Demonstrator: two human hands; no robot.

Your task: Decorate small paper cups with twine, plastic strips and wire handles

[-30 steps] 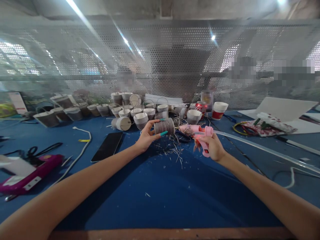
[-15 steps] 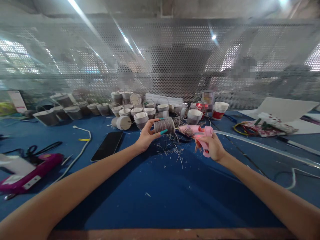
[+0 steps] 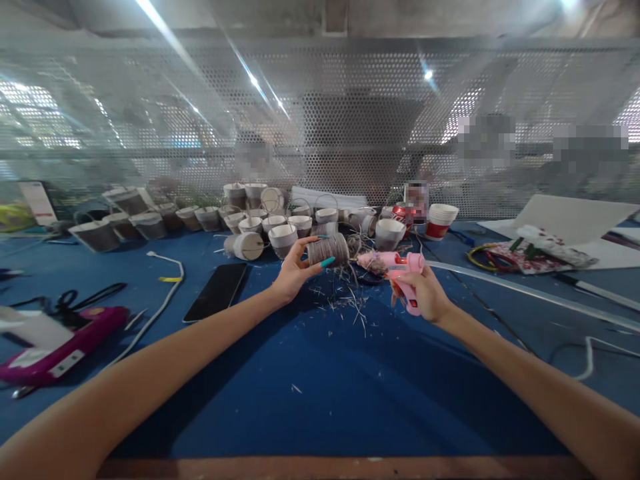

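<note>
Between the thumb and fingers of my left hand [image 3: 294, 272] lies a cup wrapped in grey twine [image 3: 327, 251], tilted on its side. My right hand [image 3: 426, 293] is closed round the handle of a pink hot glue gun [image 3: 413, 280]. Its nozzle points left and is at the right end of the wrapped cup; whether it touches is too small to tell. A long clear glue stick [image 3: 520, 290] runs out of the gun's back to the right. Loose twine scraps [image 3: 350, 305] are scattered on the blue table below.
Several grey-and-white cups with wire handles [image 3: 283, 239] stand behind my hands. A black phone [image 3: 216, 293] and a magenta power strip [image 3: 75, 347] lie left. Red-and-white paper cups [image 3: 441, 221] and a red can [image 3: 400, 213] stand at the back right, before a perforated metal screen [image 3: 350, 120].
Both hands hold almost the same place, with the glue gun's nozzle still at the cup's end. The whole view has shifted very slightly.
</note>
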